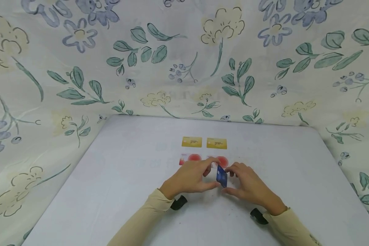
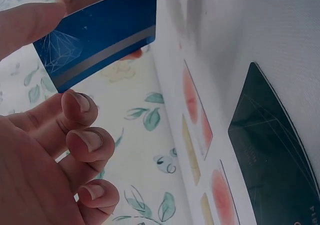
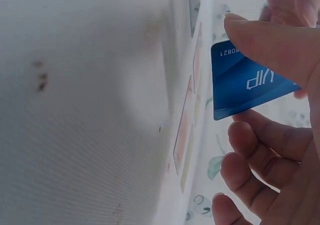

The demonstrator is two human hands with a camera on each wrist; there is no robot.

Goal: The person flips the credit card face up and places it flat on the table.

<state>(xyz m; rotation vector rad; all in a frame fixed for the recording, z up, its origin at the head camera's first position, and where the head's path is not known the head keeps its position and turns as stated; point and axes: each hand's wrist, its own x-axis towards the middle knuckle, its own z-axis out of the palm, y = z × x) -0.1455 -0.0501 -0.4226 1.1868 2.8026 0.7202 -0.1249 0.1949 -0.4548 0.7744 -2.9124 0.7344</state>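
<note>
Both hands hold a blue card (image 1: 222,176) upright on edge above the white table, just in front of the laid-out cards. My left hand (image 1: 192,176) pinches it at one end between thumb and index finger. The other end is pinched by my right hand (image 1: 250,182), whose thumb lies over the face marked VIP in the right wrist view. A grey stripe crosses the side of the card (image 2: 105,32) seen in the left wrist view. Below the left hand in that view, a dark green card (image 2: 270,145) lies on the table; the head view hides it.
Two gold cards, a left one (image 1: 192,141) and a right one (image 1: 216,143), lie side by side. Nearer are two white-and-red cards, one left (image 1: 194,157) and one right (image 1: 222,161), partly covered by the left hand. A flowered cloth (image 1: 178,68) hangs behind the table (image 1: 126,150).
</note>
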